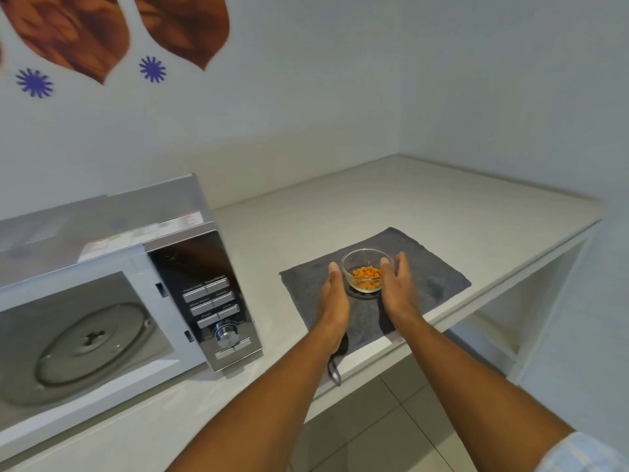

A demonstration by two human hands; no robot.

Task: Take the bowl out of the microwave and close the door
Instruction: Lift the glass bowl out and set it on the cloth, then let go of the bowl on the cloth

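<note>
From the head camera, a small clear glass bowl point(367, 270) sits on a dark grey cloth point(432, 277) on the white counter point(391, 206). The bowl is out of the microwave point(129, 287) and stands well to the right of it. Little orange bits of food point(367, 274) lie in the bottom of the bowl. The left hand point(335, 294) is on the left side of the bowl and the right hand point(396, 284) is on the right side. Both hands are flat and open, with the palms facing each other and the fingers pointing away from the person. The right hand's fingers are right up against the glass. The left hand is just beside the bowl, and I cannot tell if it touches. Neither hand is curled around the bowl. The microwave stands at the left on the same counter. You can see straight inside it, so it is open, but the door itself is out of the picture. A round glass plate point(92, 352) lies inside with nothing on it. The shiny panel with buttons point(211, 294) and a round knob point(225, 332) is on the right side of the microwave. A dark loop point(335, 367) hangs off the near edge of the counter by the cloth. On the far wall, up at the left, are brown shapes point(68, 28) and blue stars point(152, 69). A pale sleeve point(585, 454) shows at the near right corner.
</note>
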